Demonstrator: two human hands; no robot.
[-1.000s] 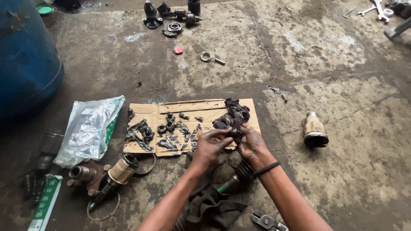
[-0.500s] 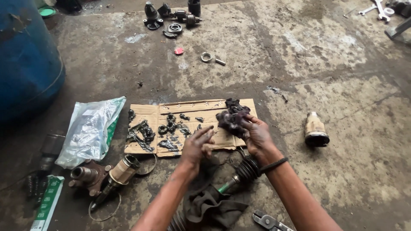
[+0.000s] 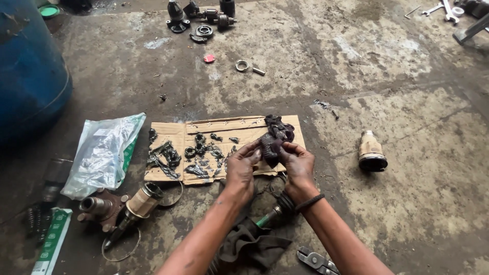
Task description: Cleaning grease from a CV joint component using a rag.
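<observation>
Hands black with grease, I hold a crumpled dark rag [image 3: 275,140] over the near right corner of a flattened cardboard sheet [image 3: 175,135] on a stained concrete floor [image 3: 407,102]. My left hand [image 3: 242,168] pinches the rag's lower left edge between thumb and fingers; my right hand [image 3: 298,165] grips its lower right side the same way, fingers pressed onto the cloth. The rag is bunched and lumpy, purplish-black, soaked and glossy in places, its top end resting on the cardboard. Small greasy metal parts [image 3: 198,153] lie scattered across the sheet to the left of it. Just beside the cardboard's left end lies a clear plastic bag [image 3: 102,155], and near my left forearm a grimy shaft joint [image 3: 137,203]. A squat tan bottle [image 3: 371,151] lies on the floor well apart to the right, and pliers [image 3: 316,260] lie by my right forearm. A blue drum [image 3: 28,76] stands at far left
</observation>
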